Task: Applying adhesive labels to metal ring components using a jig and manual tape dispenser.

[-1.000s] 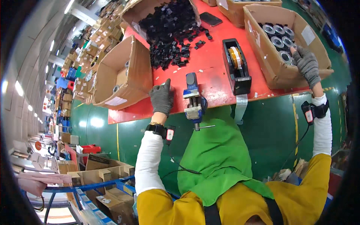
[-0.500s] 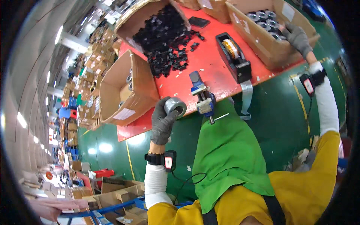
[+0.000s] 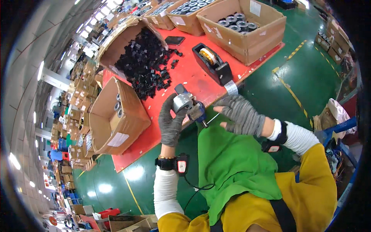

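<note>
My left hand (image 3: 171, 123), in a grey knit glove, grips a silver ring-shaped part (image 3: 183, 101) with a hole through its middle. The part is held at a small blue bench vise (image 3: 197, 111) on the table's near edge, hiding some of it. I cannot tell whether the part touches the jaws. My right hand (image 3: 241, 115), also gloved with bare fingertips, is to the right of the vise. Its fingers are apart and nothing shows in them. Just left of those fingertips is the vise's thin handle bar (image 3: 213, 118).
On the red table (image 3: 193, 73) stand a black tape dispenser (image 3: 212, 63), a heap of small black clips (image 3: 145, 65) and a dark flat device (image 3: 174, 40). One carton (image 3: 247, 44) at the far right holds more ring parts; another carton (image 3: 121, 120) is at the left.
My right hand has come from the far-right carton back to beside the vise, its fingers spread. My left hand has brought the ring part to the vise. The view has shifted.
</note>
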The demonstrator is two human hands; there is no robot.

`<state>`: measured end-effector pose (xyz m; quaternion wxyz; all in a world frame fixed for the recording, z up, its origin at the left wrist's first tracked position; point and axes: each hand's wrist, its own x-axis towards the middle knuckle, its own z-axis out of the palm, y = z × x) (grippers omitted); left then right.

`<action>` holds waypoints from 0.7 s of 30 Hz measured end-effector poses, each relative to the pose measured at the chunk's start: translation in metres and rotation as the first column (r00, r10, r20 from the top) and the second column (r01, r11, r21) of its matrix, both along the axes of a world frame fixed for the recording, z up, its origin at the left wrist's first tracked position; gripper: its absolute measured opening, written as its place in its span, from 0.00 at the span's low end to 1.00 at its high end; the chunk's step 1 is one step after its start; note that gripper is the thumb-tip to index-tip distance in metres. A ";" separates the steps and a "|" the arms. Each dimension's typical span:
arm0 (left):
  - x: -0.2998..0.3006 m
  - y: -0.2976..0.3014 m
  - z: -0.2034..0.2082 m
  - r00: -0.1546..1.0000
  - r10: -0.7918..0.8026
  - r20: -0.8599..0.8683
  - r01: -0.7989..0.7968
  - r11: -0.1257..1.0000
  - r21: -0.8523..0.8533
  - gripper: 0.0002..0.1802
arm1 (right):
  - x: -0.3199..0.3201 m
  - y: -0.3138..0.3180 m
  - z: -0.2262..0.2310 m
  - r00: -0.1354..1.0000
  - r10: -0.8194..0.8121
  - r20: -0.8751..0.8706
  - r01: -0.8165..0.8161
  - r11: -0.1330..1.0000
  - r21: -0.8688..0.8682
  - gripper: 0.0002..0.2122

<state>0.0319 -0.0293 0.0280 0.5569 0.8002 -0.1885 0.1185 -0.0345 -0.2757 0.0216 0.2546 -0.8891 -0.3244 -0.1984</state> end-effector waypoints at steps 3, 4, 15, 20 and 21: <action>0.005 -0.007 0.001 0.997 -0.020 -0.075 0.021 1.000 0.014 0.28 | 0.000 0.012 -0.012 0.998 -0.017 -0.056 0.014 0.999 -0.043 0.23; 0.006 -0.007 0.003 0.997 -0.023 -0.073 0.024 1.000 0.012 0.28 | 0.002 0.015 -0.015 0.997 -0.020 -0.069 0.016 0.998 -0.066 0.24; 0.015 -0.002 -0.020 0.990 -0.082 -0.113 0.066 0.988 -0.137 0.31 | 0.001 0.061 -0.069 0.858 -0.283 -0.430 0.158 0.940 -0.303 0.19; 0.014 -0.008 -0.023 0.990 -0.110 -0.086 0.090 0.974 -0.206 0.30 | -0.007 0.092 -0.124 0.818 -0.100 -0.567 0.235 0.957 0.169 0.21; 0.010 -0.003 -0.024 0.989 -0.084 -0.120 0.054 0.970 -0.235 0.30 | -0.005 0.090 -0.124 0.886 -0.016 -0.463 0.148 0.957 0.249 0.20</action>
